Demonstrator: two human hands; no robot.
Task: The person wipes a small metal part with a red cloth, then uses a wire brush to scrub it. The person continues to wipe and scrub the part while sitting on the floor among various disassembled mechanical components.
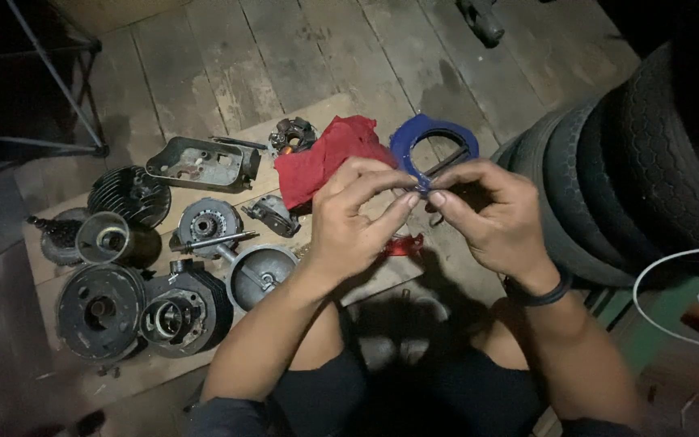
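Observation:
Both my hands meet over a wooden board, pinching the near edge of a blue ring-shaped part [416, 140] between their fingertips. My left hand [355, 212] grips it from the left, thumb and forefinger closed on the rim. My right hand [491, 212] holds the same edge from the right and wears a dark band at the wrist. A dark bar crosses the ring's opening. A crumpled red rag [317, 158] lies just behind my left hand. A small red part [404, 244] sits on the board beneath my hands.
Several dismantled metal engine parts lie on the board at left: a finned cylinder [127, 193], round housings [100, 309], a shaft piece [204, 222], a flat cover [204, 163]. Stacked tyres [633, 170] stand at right. A metal stand [58, 81] rises at far left on the plank floor.

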